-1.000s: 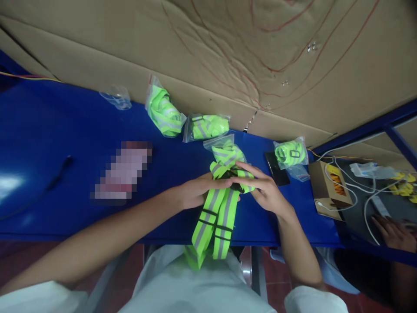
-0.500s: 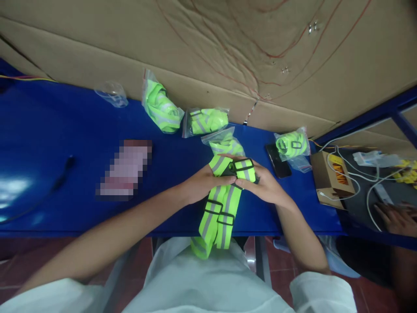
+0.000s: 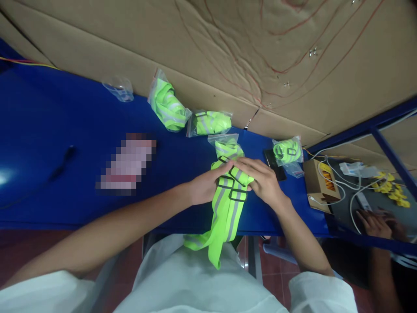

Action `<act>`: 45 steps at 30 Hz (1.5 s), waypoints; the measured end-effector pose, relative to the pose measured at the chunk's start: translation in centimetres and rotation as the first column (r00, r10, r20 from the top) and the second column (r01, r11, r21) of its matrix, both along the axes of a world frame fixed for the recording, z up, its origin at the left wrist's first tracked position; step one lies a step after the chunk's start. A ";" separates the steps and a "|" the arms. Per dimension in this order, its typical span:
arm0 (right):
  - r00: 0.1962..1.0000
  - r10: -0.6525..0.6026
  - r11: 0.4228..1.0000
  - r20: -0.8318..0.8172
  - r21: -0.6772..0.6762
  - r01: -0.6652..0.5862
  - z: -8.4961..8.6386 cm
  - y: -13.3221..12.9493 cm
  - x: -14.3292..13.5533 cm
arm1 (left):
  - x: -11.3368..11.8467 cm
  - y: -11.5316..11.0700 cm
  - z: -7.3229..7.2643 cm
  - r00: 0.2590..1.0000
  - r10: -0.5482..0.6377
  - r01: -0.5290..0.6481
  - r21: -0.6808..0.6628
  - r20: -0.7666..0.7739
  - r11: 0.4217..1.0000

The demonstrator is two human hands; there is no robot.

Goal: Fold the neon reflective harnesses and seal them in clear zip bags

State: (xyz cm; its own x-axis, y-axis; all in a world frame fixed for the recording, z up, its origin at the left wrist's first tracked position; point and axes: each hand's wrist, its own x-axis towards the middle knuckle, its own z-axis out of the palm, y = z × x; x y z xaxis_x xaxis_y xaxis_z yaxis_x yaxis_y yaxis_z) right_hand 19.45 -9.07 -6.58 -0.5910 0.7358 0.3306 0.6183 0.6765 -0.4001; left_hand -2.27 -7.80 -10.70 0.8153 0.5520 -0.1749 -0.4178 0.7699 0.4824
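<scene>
Between my two hands is a neon-green reflective strap (image 3: 227, 213) with grey stripes and several black buckles. Its upper part is folded or rolled up, and its loose ends hang over the table edge onto my lap. My left hand (image 3: 208, 184) grips the bundle from the left, thumb on top near a buckle. From the right, my right hand (image 3: 263, 180) closes over the rolled part, its fingers lying across the top. Just beyond them lies a bagged green strap (image 3: 230, 145), partly covered by the bundle.
More bagged straps (image 3: 169, 106) lie along the cardboard wall (image 3: 130, 52). A dark phone (image 3: 276, 167) sits beneath another bag (image 3: 288, 151) at right, beside an open cardboard box (image 3: 321, 182) with cables. Another person's hands (image 3: 374, 222) are at far right. A cable (image 3: 60, 165) lies left on the blue table (image 3: 81, 121).
My right hand has turned over the rolled strap, its fingers now on top. The buckles on the hanging part have moved up closer to my hands, and the loose ends have swung left.
</scene>
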 end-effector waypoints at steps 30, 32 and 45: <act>0.672 -0.579 0.769 -0.463 -0.584 0.261 1.6 -1.1 -2.3 | 0.5 -1.0 1.2 0.985 0.126 -0.127 0.003 -0.118 0.992; 0.644 -0.587 0.761 -0.490 -0.605 0.233 1.4 -1.0 -2.1 | 0.5 -1.1 0.9 0.988 0.081 -0.081 0.005 -0.134 0.997; 0.486 -0.723 0.522 -0.491 -0.849 -0.082 2.2 0.0 -0.2 | 0.7 -2.4 0.7 0.963 -0.139 0.176 0.151 -0.229 0.973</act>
State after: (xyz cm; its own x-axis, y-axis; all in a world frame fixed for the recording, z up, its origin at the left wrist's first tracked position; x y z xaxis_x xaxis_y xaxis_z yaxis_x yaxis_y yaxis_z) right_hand 19.21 -9.08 -4.36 -0.0599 0.9611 -0.2697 -0.1025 -0.2747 -0.9561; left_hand -1.60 -10.23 -9.96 0.8475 0.4561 -0.2717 -0.1696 0.7176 0.6754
